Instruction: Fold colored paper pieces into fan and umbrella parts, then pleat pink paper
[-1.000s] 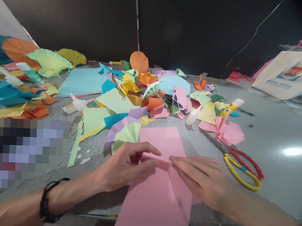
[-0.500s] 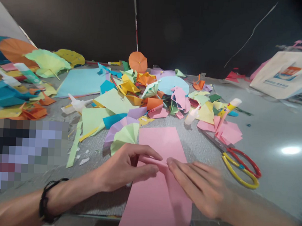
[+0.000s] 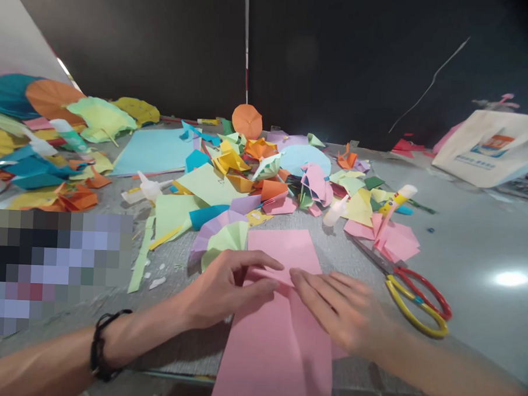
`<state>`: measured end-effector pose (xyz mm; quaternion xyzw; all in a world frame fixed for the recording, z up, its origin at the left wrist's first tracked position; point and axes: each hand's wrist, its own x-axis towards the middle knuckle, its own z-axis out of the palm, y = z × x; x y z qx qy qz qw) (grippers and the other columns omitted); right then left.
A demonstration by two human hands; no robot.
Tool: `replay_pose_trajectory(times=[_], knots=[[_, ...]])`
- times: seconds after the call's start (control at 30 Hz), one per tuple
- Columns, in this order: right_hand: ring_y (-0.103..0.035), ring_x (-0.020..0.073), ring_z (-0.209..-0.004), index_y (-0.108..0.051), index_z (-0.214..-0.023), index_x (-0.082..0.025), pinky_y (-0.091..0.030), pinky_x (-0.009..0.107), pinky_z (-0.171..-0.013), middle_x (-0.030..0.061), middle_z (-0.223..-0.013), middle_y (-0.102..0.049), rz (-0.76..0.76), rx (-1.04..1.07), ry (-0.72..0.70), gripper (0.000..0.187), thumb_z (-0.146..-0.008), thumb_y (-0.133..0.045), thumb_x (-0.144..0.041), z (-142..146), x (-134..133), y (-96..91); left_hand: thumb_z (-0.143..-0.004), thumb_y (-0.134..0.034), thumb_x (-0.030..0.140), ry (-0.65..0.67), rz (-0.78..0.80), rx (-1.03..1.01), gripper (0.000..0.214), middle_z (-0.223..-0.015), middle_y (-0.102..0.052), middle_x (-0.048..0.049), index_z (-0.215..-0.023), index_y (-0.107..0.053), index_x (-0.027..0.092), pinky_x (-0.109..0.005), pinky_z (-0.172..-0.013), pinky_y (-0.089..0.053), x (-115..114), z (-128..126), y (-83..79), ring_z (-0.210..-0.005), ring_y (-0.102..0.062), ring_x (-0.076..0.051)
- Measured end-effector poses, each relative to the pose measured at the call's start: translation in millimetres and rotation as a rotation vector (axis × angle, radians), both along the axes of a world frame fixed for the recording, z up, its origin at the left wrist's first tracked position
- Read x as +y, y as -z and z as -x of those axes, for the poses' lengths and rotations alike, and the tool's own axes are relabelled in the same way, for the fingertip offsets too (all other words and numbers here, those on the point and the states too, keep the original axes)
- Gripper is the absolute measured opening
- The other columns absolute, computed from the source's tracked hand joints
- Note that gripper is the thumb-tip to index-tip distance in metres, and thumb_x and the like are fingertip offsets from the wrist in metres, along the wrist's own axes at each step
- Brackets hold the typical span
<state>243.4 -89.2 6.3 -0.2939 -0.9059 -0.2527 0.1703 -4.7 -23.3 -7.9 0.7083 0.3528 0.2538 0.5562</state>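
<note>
A long sheet of pink paper [image 3: 275, 350] lies in front of me, with a raised fold across it under my fingers. My left hand [image 3: 234, 287] has the left part of this fold between thumb and index finger. At the fold's right end, my right hand [image 3: 340, 306] presses its close-set fingertips against the paper; its thumb is hidden. A black bracelet [image 3: 102, 343] circles my left wrist. Just beyond the left hand rests a pleated light-green paper fan [image 3: 227, 243], with a pleated purple paper [image 3: 203, 233] beside it.
Scissors with red and yellow handles [image 3: 417, 298] lie to the right. Coloured paper scraps, a glue bottle [image 3: 336, 211] and a glue stick [image 3: 399, 198] crowd the middle. Light-blue sheets [image 3: 147, 152] lie at the back left; a white bag [image 3: 489, 149] stands at the back right.
My view has tilted and shifted slightly, so the table appears lower. Both hands stay on the fold, the right one's fingers a little flatter against the paper.
</note>
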Motion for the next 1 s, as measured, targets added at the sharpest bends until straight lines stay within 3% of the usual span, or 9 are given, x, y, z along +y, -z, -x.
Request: replay_pose_trajectory(times=[0.2,0.43,0.57,0.67,0.83,1.0], knots=[[-0.077,0.0268,-0.089,-0.07,-0.121,0.005,-0.061,0.035,-0.068,0.0222,-0.11,-0.078,-0.158,-0.13,-0.006,0.034,-0.096,-0.048,0.003,5.8,11.6,3.5,-0.094,-0.069,0.045,-0.015,0.07,-0.046,0.037,-0.066,-0.061,0.0004,-0.107,-0.074,0.011,-0.021,-0.05,-0.033,8.3,0.6,5.5,-0.056,-0.047,-0.01],[-0.076,0.0238,-0.086,-0.07,-0.122,-0.001,-0.061,0.035,-0.068,0.0171,-0.109,-0.078,-0.02,0.027,0.015,0.032,-0.102,-0.045,-0.001,8.5,17.1,14.9,-0.092,-0.069,0.038,-0.048,-0.055,0.041,0.028,-0.09,-0.074,-0.0069,-0.106,-0.077,0.015,-0.024,-0.061,-0.045,8.1,1.3,2.4,-0.073,-0.062,-0.016],[-0.074,0.021,-0.091,-0.071,-0.117,-0.006,-0.06,0.032,-0.073,0.0127,-0.104,-0.078,0.076,0.113,0.002,0.032,-0.106,-0.04,-0.003,6.8,16.6,15.2,-0.091,-0.07,0.035,0.013,0.024,0.042,0.025,-0.089,-0.075,-0.0056,-0.104,-0.077,0.015,-0.022,-0.06,-0.046,6.2,0.8,3.3,-0.071,-0.062,-0.015],[-0.073,0.0211,-0.081,-0.07,-0.117,-0.003,-0.059,0.033,-0.067,0.0118,-0.097,-0.077,0.043,0.092,0.0,0.028,-0.104,-0.045,-0.003,7.5,15.6,14.6,-0.092,-0.069,0.035,0.033,0.059,0.047,0.025,-0.09,-0.075,-0.0054,-0.103,-0.077,0.015,-0.022,-0.06,-0.046,4.2,-0.4,3.0,-0.07,-0.062,-0.014],[-0.072,0.0214,-0.075,-0.066,-0.125,0.002,-0.058,0.034,-0.063,0.0125,-0.09,-0.075,0.01,0.034,-0.002,0.03,-0.101,-0.049,0.0,10.1,13.3,16.0,-0.092,-0.068,0.029,0.021,-0.164,0.11,0.023,-0.092,-0.078,-0.0058,-0.108,-0.079,0.017,-0.024,-0.066,-0.051,0.1,-1.9,0.3,-0.079,-0.067,-0.018],[-0.074,0.0214,-0.077,-0.067,-0.124,0.001,-0.058,0.033,-0.062,0.0128,-0.091,-0.076,0.023,0.024,0.019,0.03,-0.101,-0.048,0.0,9.8,12.8,19.1,-0.1,-0.06,0.036,0.03,-0.43,0.148,0.028,-0.082,-0.076,-0.0064,-0.103,-0.079,0.015,-0.023,-0.062,-0.049,0.0,1.3,-0.7,-0.07,-0.064,-0.016]])
